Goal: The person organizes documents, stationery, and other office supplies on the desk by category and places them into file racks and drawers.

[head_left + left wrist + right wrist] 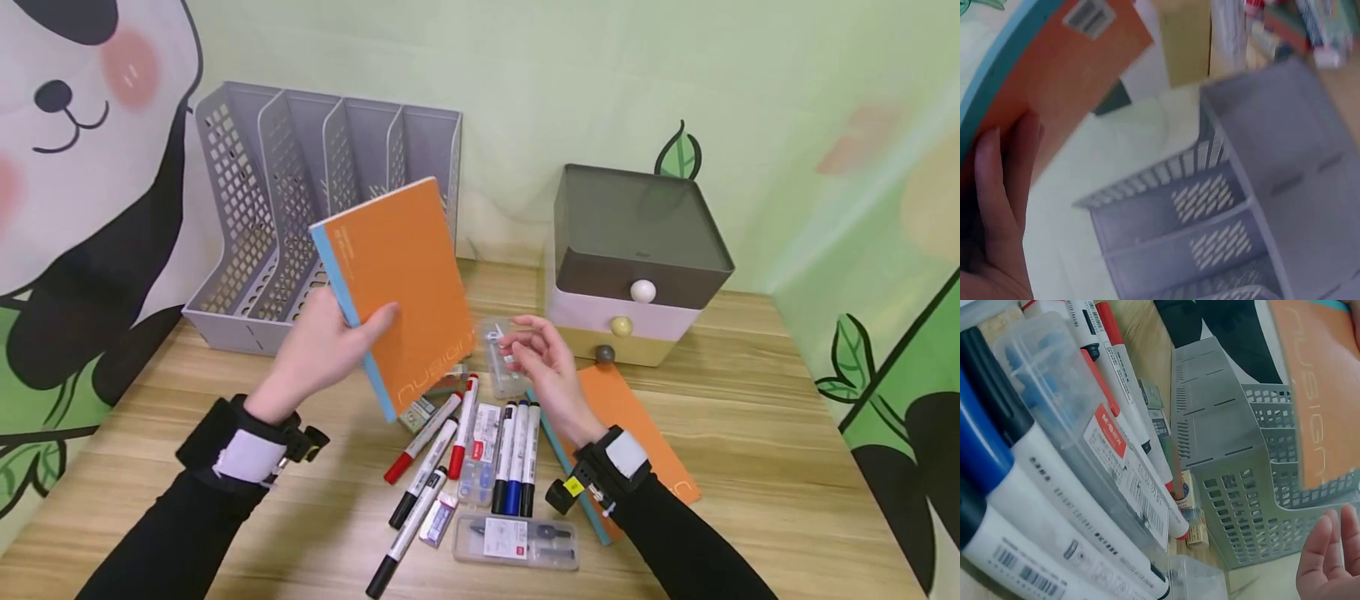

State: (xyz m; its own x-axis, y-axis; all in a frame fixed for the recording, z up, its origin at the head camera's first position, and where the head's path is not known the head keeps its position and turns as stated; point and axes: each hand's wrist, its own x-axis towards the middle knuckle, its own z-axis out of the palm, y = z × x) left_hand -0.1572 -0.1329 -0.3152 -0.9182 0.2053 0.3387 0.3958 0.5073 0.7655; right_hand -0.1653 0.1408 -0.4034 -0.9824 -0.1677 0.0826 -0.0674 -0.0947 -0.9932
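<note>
An orange notebook (pixel 420 275) with a blue spine is held up in my left hand (pixel 318 350), the thumb on its front cover and the fingers behind. In the left wrist view, those fingers (pixel 997 187) lie against the back cover, which carries a barcode sticker. My right hand (pixel 551 375) hovers right of the notebook's lower corner, fingers loosely bent and holding nothing. Behind the notebook stands a grey file rack (pixel 225 333) with several slots. A second orange notebook (pixel 637 425) lies flat on the table, partly under my right wrist.
Several markers (pixel 422 477) lie in the middle, around a small clear box (pixel 475 483). A clear compass case (pixel 543 542) and an eraser (pixel 437 520) are nearer. Another clear case (pixel 506 383) lies by my right hand. A drawer box (pixel 645 217) stands at the back right.
</note>
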